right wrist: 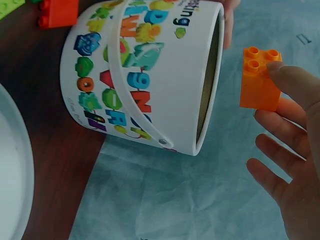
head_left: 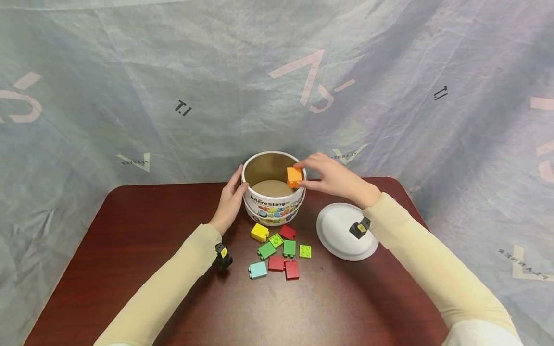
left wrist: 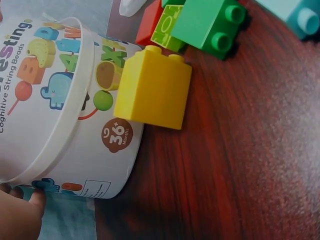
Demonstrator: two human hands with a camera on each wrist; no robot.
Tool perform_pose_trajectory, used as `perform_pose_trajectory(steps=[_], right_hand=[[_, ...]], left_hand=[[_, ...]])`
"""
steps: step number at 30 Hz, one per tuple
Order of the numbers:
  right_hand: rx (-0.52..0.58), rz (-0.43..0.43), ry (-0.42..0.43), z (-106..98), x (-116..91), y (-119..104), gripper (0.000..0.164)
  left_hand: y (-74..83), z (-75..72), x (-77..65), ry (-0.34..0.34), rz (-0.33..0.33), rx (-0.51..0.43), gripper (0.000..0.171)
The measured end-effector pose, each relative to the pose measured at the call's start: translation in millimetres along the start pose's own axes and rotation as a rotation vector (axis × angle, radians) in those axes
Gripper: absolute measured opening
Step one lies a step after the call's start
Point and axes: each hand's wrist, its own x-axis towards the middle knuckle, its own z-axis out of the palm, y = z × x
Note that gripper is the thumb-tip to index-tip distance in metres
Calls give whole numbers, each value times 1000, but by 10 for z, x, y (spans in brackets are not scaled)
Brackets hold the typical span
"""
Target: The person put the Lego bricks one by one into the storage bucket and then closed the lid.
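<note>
My right hand [head_left: 331,175] pinches an orange toy brick [head_left: 294,177] between thumb and fingers, over the right side of the bucket's rim. In the right wrist view the brick [right wrist: 261,85] shows its studs, and the other fingers are spread apart. The white bucket [head_left: 273,211], printed with colourful toy pictures, stands upright at the back of the table; its inside floor shows bare. My left hand [head_left: 229,202] holds the bucket's left side, thumb by the rim and fingers along the outer wall. A yellow brick [left wrist: 155,90] lies right beside the bucket.
Several loose bricks lie in front of the bucket, among them a light blue brick [head_left: 258,270], a red brick [head_left: 292,270] and a green brick [head_left: 289,248]. A white lid [head_left: 342,240] lies to the right, under the right forearm. Grey cloth [head_left: 216,96] hangs behind the table.
</note>
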Motion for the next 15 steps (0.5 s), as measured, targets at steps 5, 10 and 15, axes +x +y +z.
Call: perform_pose_trajectory(steps=[5,10,15], right_hand=[[-3,37,-29,24,163,33,44],[-10,64,-43,89,301,73,44],[-3,87,-56,192,403,132,44]], left_hand=[[99,-4,-51,-20,-7,-16,64],[281,-2,-134,-18,-12,-33,63],[272,2,-152,-9,-7,-36,63]])
